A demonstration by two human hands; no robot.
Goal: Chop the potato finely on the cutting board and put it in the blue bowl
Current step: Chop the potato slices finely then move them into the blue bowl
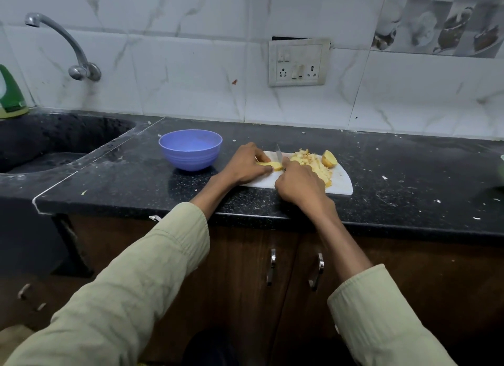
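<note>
Nearest us, dark wooden cabinet doors [245,270] with metal handles sit under the speckled black stone countertop [122,180], and two pale green sleeves [152,270] reach in over its edge. On the counter lies a flat white cutting board [341,185], rounded at its right end. The right hand [300,184] is curled round a knife [278,156], its thin blade standing up just beyond the knuckles. The left hand [246,165] pinches a pale yellow potato piece [270,165] flat on the board, fingertips right beside the blade. Behind the right hand sits a heap of chopped potato [311,162], partly hidden by it, and a potato half [329,158] at the far right. Left of the hands, close by, stands the ribbed blue bowl [190,153]. Further left, a dark sink [54,139]; beyond, a curved metal tap [68,46], marbled white wall tiles and a switch panel [298,62].
</note>
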